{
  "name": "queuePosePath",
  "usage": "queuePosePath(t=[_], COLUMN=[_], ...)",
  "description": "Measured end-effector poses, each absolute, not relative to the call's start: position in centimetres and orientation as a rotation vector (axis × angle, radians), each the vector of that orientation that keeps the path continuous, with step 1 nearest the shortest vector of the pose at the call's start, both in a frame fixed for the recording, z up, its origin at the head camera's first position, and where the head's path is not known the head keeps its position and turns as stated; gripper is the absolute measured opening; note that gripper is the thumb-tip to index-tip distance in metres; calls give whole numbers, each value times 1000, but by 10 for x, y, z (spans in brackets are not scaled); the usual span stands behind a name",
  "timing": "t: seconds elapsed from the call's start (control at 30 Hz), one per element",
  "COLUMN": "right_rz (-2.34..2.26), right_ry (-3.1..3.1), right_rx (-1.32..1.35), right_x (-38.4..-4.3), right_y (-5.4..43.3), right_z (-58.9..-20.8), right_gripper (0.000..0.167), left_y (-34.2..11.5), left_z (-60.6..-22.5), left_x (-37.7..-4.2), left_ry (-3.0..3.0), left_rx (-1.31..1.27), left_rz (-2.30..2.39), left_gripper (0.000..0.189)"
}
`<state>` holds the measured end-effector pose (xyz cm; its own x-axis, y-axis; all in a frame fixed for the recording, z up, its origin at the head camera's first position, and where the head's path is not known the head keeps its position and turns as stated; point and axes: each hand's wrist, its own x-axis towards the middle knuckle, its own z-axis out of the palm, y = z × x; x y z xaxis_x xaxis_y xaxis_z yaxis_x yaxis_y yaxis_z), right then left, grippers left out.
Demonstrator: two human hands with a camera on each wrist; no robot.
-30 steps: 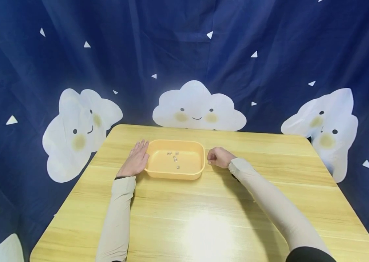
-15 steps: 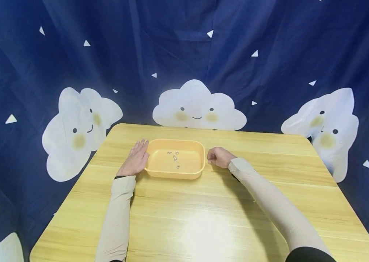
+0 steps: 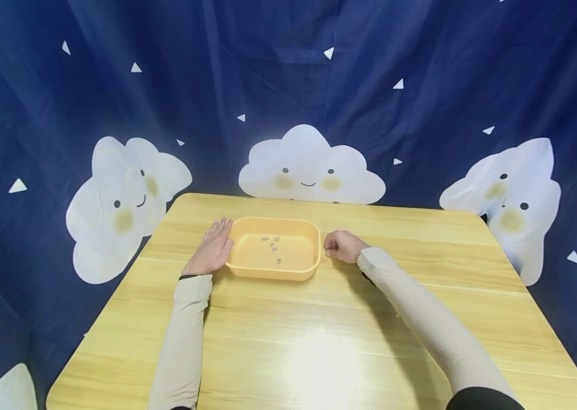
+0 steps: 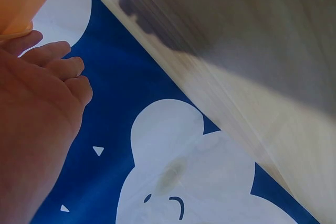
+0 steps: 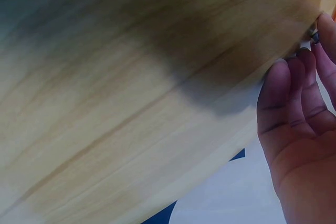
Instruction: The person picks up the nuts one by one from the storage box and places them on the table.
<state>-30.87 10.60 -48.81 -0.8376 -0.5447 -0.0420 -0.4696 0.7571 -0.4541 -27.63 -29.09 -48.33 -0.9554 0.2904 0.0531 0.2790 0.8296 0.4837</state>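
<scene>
A shallow yellow-orange tray (image 3: 271, 274) sits toward the table's far side in the head view. Several small clear marbles (image 3: 278, 261) lie scattered on its floor. At the tray's left end my left hand (image 3: 210, 250) rests with fingers extended, touching the rim. My right hand (image 3: 346, 246) is low over the table just outside the right end, fingers curled. In the right wrist view its thumb and forefinger pinch a small shiny marble (image 5: 315, 37), mostly hidden by the fingers. The left wrist view shows the tray's edge (image 4: 23, 3) against the left fingers.
The light wooden table (image 3: 268, 336) has rounded far corners and reflects a bright glare near its front. A dark blue curtain (image 3: 288, 68) with white clouds and triangles hangs behind it and along both sides.
</scene>
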Motion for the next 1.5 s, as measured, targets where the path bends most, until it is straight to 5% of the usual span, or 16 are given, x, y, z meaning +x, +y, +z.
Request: queuePosePath(t=[1.5], right_rz=[-664], right_ry=[2765], right_rx=[-751], right_x=[-305], right_y=[104], right_z=[-487], right_gripper=[8], left_y=[-291], left_z=[-483], left_x=[-275], left_ry=[3016], left_rx=[465], left_rz=[783], left_gripper=[63])
